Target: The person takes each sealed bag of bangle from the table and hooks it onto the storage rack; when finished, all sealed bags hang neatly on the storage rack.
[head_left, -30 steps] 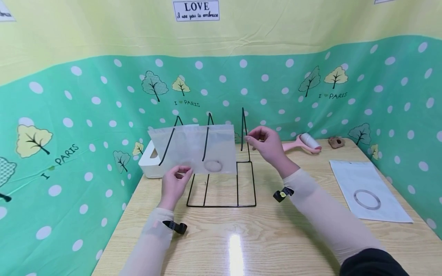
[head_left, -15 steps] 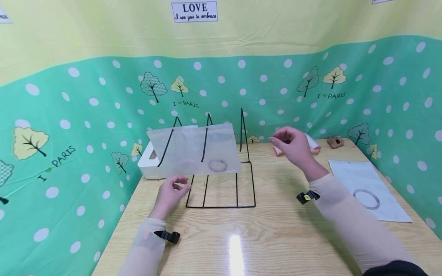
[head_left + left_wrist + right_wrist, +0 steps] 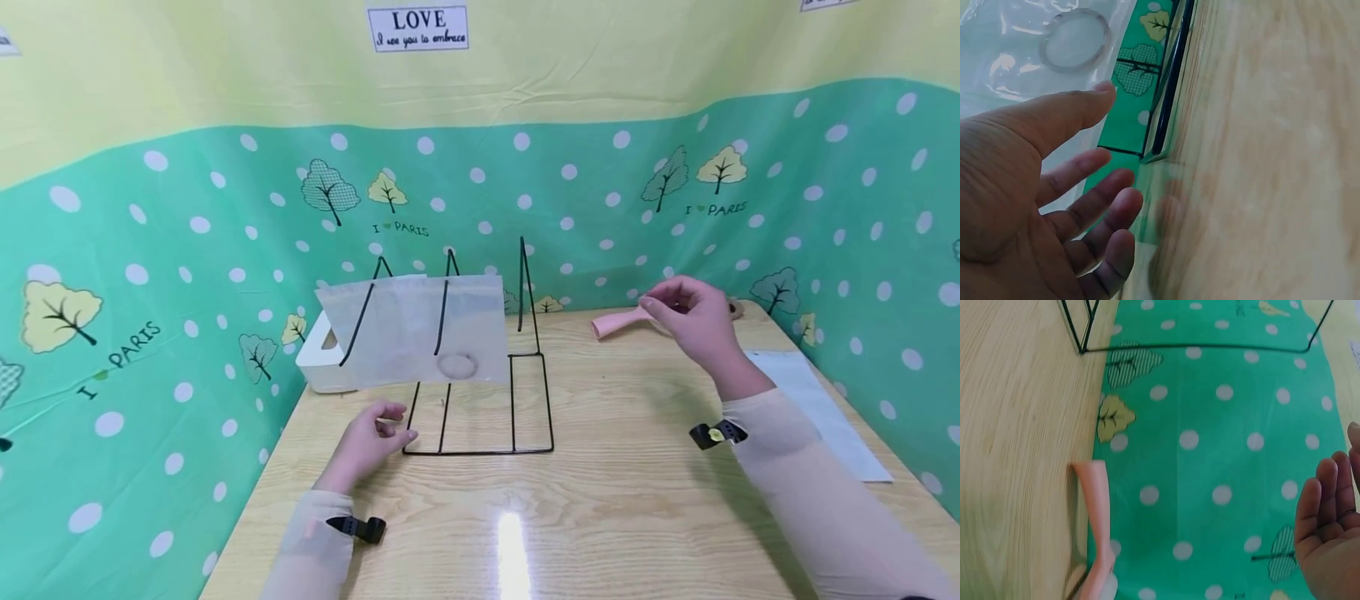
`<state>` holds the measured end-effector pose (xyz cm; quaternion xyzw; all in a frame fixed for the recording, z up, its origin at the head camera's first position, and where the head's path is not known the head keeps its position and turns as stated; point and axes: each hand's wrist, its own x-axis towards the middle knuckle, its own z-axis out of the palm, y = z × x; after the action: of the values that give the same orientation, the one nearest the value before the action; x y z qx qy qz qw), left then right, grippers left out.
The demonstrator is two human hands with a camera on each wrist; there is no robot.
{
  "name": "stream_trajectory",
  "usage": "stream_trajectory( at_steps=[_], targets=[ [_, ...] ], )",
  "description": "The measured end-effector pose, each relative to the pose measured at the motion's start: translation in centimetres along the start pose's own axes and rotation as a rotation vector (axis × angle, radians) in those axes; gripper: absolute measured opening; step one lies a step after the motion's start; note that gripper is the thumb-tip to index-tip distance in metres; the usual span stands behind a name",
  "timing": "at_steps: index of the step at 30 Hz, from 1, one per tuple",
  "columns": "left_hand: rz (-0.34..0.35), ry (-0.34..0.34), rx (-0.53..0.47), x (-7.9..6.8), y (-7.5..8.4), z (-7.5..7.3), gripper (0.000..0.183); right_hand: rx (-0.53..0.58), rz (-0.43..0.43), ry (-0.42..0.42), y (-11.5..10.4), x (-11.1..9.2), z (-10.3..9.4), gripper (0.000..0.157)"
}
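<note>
A translucent plastic bag (image 3: 480,321) with a ring-shaped mark near its lower edge hangs on the left and middle prongs of a black wire rack (image 3: 480,452). Another pale sheet or bag overlaps it at the left. Just below the bag, by the rack's front left corner, is my left hand (image 3: 369,446), thumb apart from loosely bent fingers, holding nothing. The left wrist view shows the bag's ring (image 3: 1075,40) beyond the thumb. My right hand (image 3: 697,325) is raised at the right in front of a pink-handled lint roller (image 3: 617,322), fingers loosely curled with nothing visible in them.
A white box (image 3: 322,371) stands behind the rack at the left. Partly behind my right arm, a pale bag (image 3: 806,392) lies on the wooden table (image 3: 600,508). A brown object (image 3: 737,309) is mostly hidden by my right hand. Patterned cloth surrounds the table.
My right hand has moved away from the rack to the right, past the roller handle. My left hand has left the bag's lower edge and dropped lower. The bag swung slightly.
</note>
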<state>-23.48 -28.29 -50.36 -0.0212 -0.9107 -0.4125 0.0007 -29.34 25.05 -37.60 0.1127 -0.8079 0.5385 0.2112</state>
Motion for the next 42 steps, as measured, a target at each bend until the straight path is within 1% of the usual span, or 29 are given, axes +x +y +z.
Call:
stream_trajectory(
  at_steps=[5,9,14,17,22,27,32,42],
  targets=[
    [0.018,-0.014,0.01,0.1,-0.3,0.3,0.058,-0.066,0.052,0.038,1.1,-0.2,-1.9,0.033],
    [0.022,-0.016,0.021,0.1,-0.5,0.6,0.061,-0.111,0.068,0.065,1.9,-0.2,-3.5,0.035],
    [0.017,-0.023,0.041,0.1,-0.7,0.8,0.064,-0.125,0.074,0.084,3.2,-0.1,-5.3,0.037],
    [0.022,-0.027,0.053,0.1,-0.8,0.8,0.065,-0.135,0.098,0.099,4.1,0.0,-6.4,0.039],
    [0.03,-0.036,0.069,0.0,-1.0,0.8,0.066,-0.167,0.161,0.116,5.2,0.2,-8.1,0.041],
    [0.049,-0.044,0.102,0.1,-1.2,0.8,0.065,-0.207,0.206,0.101,6.1,0.3,-9.5,0.046],
    [0.057,-0.05,0.111,0.1,-1.2,0.7,0.065,-0.266,0.254,0.056,7.2,0.2,-10.7,0.054],
    [0.051,-0.054,0.113,0.2,-1.2,0.8,0.066,-0.327,0.376,-0.012,10.7,0.1,-13.3,0.067]
  ],
)
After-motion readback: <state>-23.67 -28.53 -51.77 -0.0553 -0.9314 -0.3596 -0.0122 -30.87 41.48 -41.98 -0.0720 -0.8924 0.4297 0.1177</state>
